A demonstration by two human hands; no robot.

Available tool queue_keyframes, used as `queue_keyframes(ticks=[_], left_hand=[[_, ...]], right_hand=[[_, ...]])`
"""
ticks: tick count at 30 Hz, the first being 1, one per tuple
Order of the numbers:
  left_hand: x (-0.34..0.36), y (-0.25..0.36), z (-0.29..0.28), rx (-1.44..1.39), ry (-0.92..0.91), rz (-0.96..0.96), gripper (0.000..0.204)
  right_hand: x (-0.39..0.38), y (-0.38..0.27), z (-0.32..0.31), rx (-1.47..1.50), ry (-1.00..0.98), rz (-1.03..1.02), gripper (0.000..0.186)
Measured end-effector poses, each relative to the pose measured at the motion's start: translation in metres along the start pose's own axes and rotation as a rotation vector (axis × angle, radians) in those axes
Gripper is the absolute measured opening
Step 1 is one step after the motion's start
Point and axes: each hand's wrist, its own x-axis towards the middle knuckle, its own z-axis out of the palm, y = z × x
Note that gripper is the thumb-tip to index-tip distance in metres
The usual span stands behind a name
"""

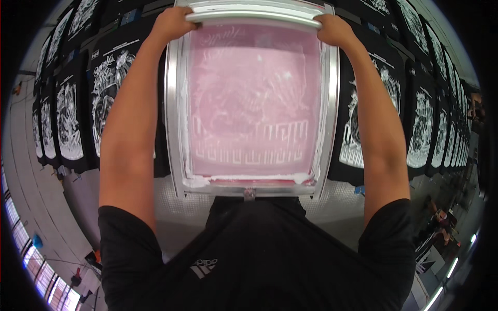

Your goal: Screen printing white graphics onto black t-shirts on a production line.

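A screen-printing screen (pixel 254 98) lies in front of my body, its pink mesh set in a silver metal frame (pixel 173 103). Pale artwork and a row of tall lettering show through the mesh, and white ink is smeared along its inner edges. Across the far end of the screen runs a long squeegee (pixel 254 17) with a light metal handle. My left hand (pixel 175 25) grips its left end, and my right hand (pixel 333 29) is wrapped round the right end. Both arms reach far forward. Whatever lies beneath the screen is hidden.
Black shirts with white prints (pixel 111 78) stand in rows on the left, and more printed black shirts (pixel 423 111) line the right. A textured metal plate (pixel 179 210) is on the floor below the frame's near edge. Bright windows (pixel 36 264) show at lower left.
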Motion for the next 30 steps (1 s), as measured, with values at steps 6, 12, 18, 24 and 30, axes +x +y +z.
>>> queue_keyframes(ticks=[6,12,18,24,30], left_hand=[[-0.287,0.078,-0.010,-0.131,-0.216,-0.106,0.037],[-0.414,0.139,0.024,-0.234,-0.077,-0.004,0.036],[-0.447,0.130,0.049,-0.231,-0.007,0.004,0.037],[-0.347,0.095,0.078,-0.157,0.100,0.021,0.050],[-0.126,0.032,0.066,-0.137,0.210,0.036,0.042]], right_hand=[[-0.269,-0.120,-0.016,0.176,-0.320,0.124,0.040],[-0.396,-0.155,0.037,0.250,-0.220,0.076,0.042],[-0.407,-0.161,0.043,0.228,-0.161,0.067,0.042],[-0.324,-0.121,0.071,0.167,0.005,0.013,0.049],[-0.132,-0.045,0.062,0.052,0.148,0.027,0.047]])
